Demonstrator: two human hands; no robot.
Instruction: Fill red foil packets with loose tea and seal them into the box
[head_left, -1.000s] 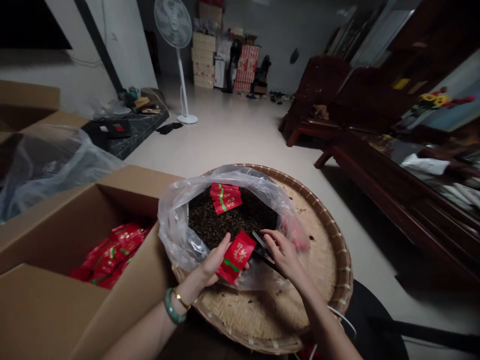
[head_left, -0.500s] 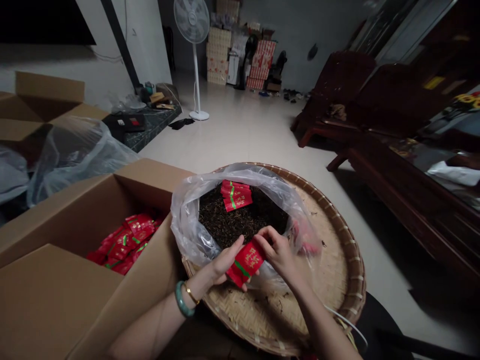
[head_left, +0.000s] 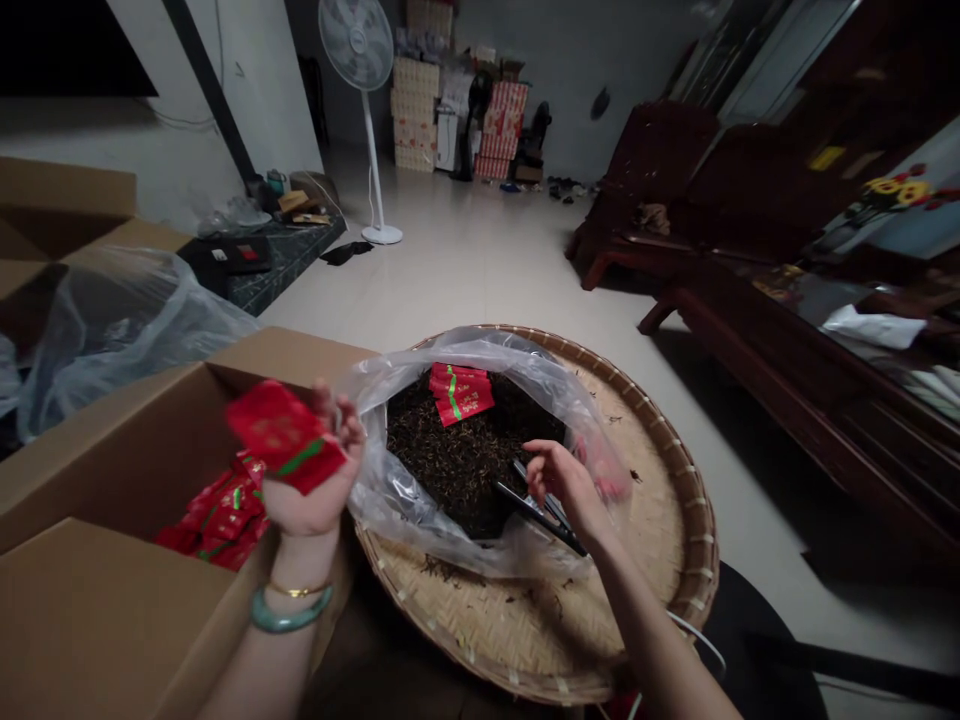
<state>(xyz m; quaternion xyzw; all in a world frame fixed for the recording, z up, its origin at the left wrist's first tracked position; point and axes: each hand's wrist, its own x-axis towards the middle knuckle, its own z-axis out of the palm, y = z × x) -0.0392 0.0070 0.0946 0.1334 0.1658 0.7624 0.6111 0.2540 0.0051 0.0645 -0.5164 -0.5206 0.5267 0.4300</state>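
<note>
My left hand (head_left: 319, 490), wearing a jade bangle and a gold bracelet, is raised palm up above the near edge of a cardboard box. Against its palm and fingers is a red packet (head_left: 281, 435) with a green stripe, blurred by motion; the thumb is hidden. Over a clear plastic bag (head_left: 367, 480) of dark dried tea leaves (head_left: 442, 460) is my right hand (head_left: 566, 480), fingers loosely apart and empty. Beneath it lies a dark two-armed tool like tongs (head_left: 536, 515); contact is unclear. Several flat red packets (head_left: 461, 393) rest on the leaves.
The bag stands on a round woven bamboo tray (head_left: 660, 500). At left, the open cardboard box (head_left: 112, 440) holds a pile of red packets (head_left: 221, 515). Beyond are a standing fan (head_left: 367, 130), stacked cartons (head_left: 416, 110) and dark wooden furniture (head_left: 750, 330).
My left hand has swung left and up from the bag toward the box, taking the red packet along. My right hand has let go of the packet and sits over the tongs-like tool.
</note>
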